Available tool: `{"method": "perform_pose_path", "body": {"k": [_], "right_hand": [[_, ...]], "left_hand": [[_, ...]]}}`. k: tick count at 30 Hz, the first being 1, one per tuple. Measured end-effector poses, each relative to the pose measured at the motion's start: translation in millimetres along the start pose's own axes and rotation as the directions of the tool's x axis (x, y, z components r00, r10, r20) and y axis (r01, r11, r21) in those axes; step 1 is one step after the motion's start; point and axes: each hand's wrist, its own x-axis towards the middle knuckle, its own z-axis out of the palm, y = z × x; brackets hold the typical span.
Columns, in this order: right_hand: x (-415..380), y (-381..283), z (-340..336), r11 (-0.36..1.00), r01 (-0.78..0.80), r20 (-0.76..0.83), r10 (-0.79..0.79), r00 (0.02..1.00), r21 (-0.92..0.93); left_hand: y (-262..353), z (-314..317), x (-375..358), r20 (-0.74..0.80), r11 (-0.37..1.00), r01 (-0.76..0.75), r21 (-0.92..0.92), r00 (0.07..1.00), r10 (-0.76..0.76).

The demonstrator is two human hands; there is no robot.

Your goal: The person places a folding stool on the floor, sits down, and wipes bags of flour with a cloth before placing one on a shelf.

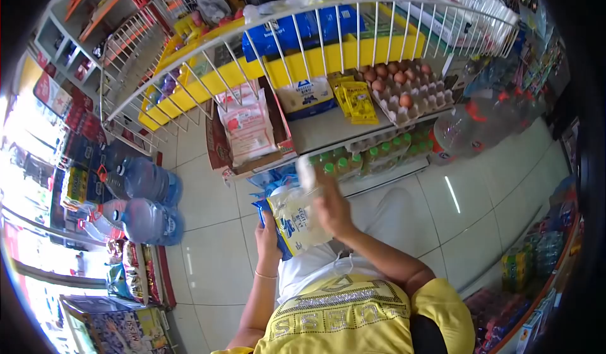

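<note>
In front of my lap is a flour packet (pixel 291 224) with blue ends and "Segitiga Biru" print, tilted. My left hand (pixel 267 239) grips its blue left end, thumb on the front. My right hand (pixel 332 210) is closed over the packet's right side, blurred by motion. From its fingers sticks up a small white object (pixel 307 172), possibly a folded cloth; I cannot tell exactly what it is. Beyond the hands, a similar flour packet (pixel 305 99) lies on the shelf beside yellow sachets (pixel 357 101).
Brown eggs sit in a carton tray (pixel 413 109) at the right of the shelf. To its left is a cardboard box (pixel 216 136) of white-and-red packets. A white wire rack (pixel 315 44) curves above. Large water bottles (pixel 146 218) stand on the left floor, more bottles (pixel 451 136) at right.
</note>
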Motion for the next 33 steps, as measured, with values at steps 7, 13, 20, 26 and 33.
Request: {"method": "perform_pose_path", "body": {"k": [7, 13, 20, 26, 33], "right_hand": [[-27.2, 4.4, 66.2, 0.742, 0.594, 0.352, -0.491, 0.797, -0.31], [5.5, 41.8, 47.6, 0.701, 0.571, 0.254, -0.514, 0.82, -0.427], [15.6, 81.2, 38.9, 0.928, 0.158, 0.093, -0.135, 0.987, -0.336], [36.3, 134.2, 37.5, 0.966, -0.051, 0.048, 0.065, 0.997, -0.255], [38.1, 22.2, 23.6, 0.925, 0.313, 0.205, -0.27, 0.941, -0.218]], "left_hand": [[-24.8, -39.5, -3.0, 0.244, 0.93, -0.312, 0.193, 0.934, 0.262], [-18.2, -44.0, 16.6, 0.092, 0.991, 0.124, -0.056, 0.989, -0.118], [-14.2, -30.8, 11.3, 0.032, 0.995, 0.099, 0.012, 0.994, -0.1], [-14.4, -28.7, 9.2, 0.076, 1.0, 0.016, 0.015, 0.997, -0.017], [-14.6, -32.1, 11.6, 0.121, 0.981, 0.169, -0.096, 0.98, -0.157]]}}
